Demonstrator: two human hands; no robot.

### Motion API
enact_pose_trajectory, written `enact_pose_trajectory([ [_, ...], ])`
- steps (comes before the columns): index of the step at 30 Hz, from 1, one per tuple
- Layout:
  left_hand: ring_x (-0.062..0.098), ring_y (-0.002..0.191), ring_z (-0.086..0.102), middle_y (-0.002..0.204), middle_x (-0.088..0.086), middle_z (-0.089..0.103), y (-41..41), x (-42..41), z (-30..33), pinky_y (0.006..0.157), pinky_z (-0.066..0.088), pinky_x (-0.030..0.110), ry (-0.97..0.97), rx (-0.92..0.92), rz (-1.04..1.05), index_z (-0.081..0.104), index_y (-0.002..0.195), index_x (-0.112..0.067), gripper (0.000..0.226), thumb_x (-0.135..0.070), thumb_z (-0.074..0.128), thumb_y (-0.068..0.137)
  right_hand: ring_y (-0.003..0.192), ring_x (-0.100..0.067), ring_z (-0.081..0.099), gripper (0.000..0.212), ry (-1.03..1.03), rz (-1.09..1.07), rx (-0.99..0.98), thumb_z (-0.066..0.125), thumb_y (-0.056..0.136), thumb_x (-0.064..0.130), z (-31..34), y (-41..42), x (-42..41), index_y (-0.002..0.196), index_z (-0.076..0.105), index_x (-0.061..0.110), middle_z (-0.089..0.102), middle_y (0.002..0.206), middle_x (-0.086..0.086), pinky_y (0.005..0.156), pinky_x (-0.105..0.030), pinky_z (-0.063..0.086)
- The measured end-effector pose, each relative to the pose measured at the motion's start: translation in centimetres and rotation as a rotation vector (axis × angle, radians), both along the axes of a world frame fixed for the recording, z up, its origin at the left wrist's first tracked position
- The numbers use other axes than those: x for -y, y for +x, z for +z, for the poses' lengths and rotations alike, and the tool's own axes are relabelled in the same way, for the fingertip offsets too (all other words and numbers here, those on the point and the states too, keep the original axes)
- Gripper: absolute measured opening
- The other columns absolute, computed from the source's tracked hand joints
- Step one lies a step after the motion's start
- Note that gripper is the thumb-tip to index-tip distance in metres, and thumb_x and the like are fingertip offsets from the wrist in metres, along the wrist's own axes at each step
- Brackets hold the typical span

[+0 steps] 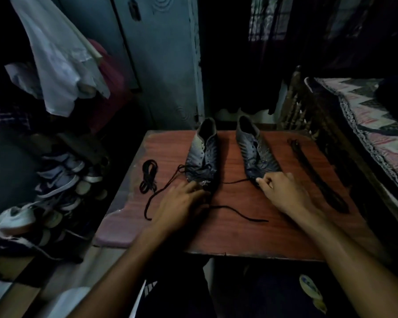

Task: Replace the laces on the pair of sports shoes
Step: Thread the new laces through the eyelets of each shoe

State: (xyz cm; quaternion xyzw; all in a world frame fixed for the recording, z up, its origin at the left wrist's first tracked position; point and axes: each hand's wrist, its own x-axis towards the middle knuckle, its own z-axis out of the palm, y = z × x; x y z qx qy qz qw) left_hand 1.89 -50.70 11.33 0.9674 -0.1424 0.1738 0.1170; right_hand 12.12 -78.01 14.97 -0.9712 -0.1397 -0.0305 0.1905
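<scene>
Nearest: left hand (182, 200) flat on the left shoe (202, 157) toe, fingers relaxed. Right hand (283, 191) apparently pinching a lace (234, 181) at the right shoe (255, 152) toe. Bare bench (239, 237) between wrists and near edge; coiled lace (148, 175) beyond the left hand.

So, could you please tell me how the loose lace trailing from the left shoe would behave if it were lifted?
The lace probably droops limp: it lies in slack curves on the table. Likely very light, being thin. It may tug the left shoe, since it seems threaded through the lowest eyelets.
</scene>
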Motion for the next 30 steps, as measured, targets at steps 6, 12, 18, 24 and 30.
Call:
enact_pose_trajectory([
  [6, 0.018, 0.104, 0.054, 0.116, -0.009, 0.059, -0.9, 0.3, -1.2, 0.079, 0.042, 0.036, 0.056, -0.117, 0.064, 0.07, 0.11, -0.035, 0.038, -0.058, 0.044, 0.093, 0.113, -0.025, 0.057, 0.033, -0.426, 0.099, 0.016, 0.052, 0.097, 0.052, 0.5, -2.3, -0.1, 0.116, 0.06, 0.027, 0.061, 0.121, -0.002, 0.089, -0.037, 0.048],
  [12, -0.002, 0.084, 0.056, 0.094, -0.018, 0.06, -1.2, 0.2, 0.8, 0.074, 0.043, 0.02, -0.396, -0.055, 0.022, 0.059, 0.096, -0.028, 0.007, -0.026, 0.056, 0.102, 0.097, -0.008, 0.053, 0.048, 0.062, 0.502, -0.035, 0.064, 0.092, 0.048, 0.5, -5.1, -3.1, 0.134, 0.053, 0.028, 0.05, 0.114, 0.01, 0.092, -0.034, 0.049],
  [18, -0.005, 0.06, 0.054, 0.073, -0.016, 0.063, -0.8, -0.5, 8.2, 0.058, 0.036, 0.01, -0.493, -0.07, 0.01, 0.07, 0.093, -0.02, 0.005, -0.022, 0.069, 0.098, 0.084, -0.021, 0.065, 0.022, 0.272, 0.501, 0.186, 0.05, 0.099, 0.039, 0.9, -3.9, -7.6, 0.102, 0.064, 0.022, 0.065, 0.092, 0.005, 0.07, -0.04, 0.052],
  [24, 0.015, 0.091, 0.07, 0.11, -0.002, 0.072, 3.5, -5.4, 7.9, 0.079, 0.057, 0.039, -0.34, -0.046, 0.138, 0.07, 0.12, -0.022, 0.02, -0.022, 0.059, 0.103, 0.07, -0.011, 0.069, 0.023, 0.659, 0.264, 0.182, 0.052, 0.102, 0.014, 2.1, -0.2, -9.0, 0.11, 0.073, 0.019, 0.071, 0.083, 0.002, 0.065, -0.031, 0.055],
  [30, 0.028, 0.12, 0.06, 0.136, 0.007, 0.057, 8.2, -5.2, 1.8, 0.103, 0.049, 0.039, -0.22, -0.32, 0.126, 0.061, 0.137, -0.016, 0.049, -0.022, 0.066, 0.088, 0.065, -0.024, 0.071, 0.031, 1.038, 0.201, -0.027, 0.037, 0.109, 0.025, 2.0, 1.5, -10.0, 0.113, 0.067, 0.022, 0.068, 0.078, -0.014, 0.053, -0.034, 0.056],
])
